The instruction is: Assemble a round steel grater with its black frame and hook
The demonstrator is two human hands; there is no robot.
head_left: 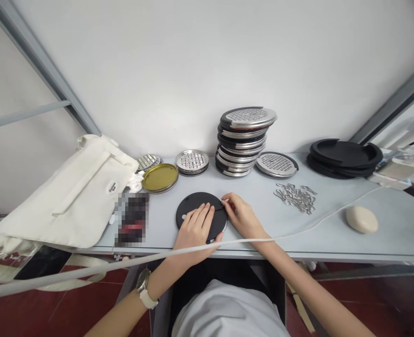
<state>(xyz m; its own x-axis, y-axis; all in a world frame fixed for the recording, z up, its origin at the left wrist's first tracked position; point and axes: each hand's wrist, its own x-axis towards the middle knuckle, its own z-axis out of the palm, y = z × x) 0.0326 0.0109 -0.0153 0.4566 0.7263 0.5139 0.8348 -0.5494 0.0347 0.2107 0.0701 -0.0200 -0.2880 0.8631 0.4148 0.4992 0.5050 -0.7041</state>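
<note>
A flat black round disc (196,209) lies on the pale grey tabletop (333,234), close to the front edge. My left hand (195,229) rests palm down on it, fingers together, covering its lower right part. My right hand (241,216) pinches at the disc's right rim, where a thin dark line runs in from the edge. Whether that line is a wire or a slot is too small to tell. A small pale oval mark shows on the disc's left side.
Behind the hands stand a leaning stack of steel grater plates (242,142) and a stack of black rings (343,157). A pile of metal clips (295,198), a gold lid (159,178), a soap bar (361,219), a cream cloth bag (66,196) and a white cable (193,250) are around.
</note>
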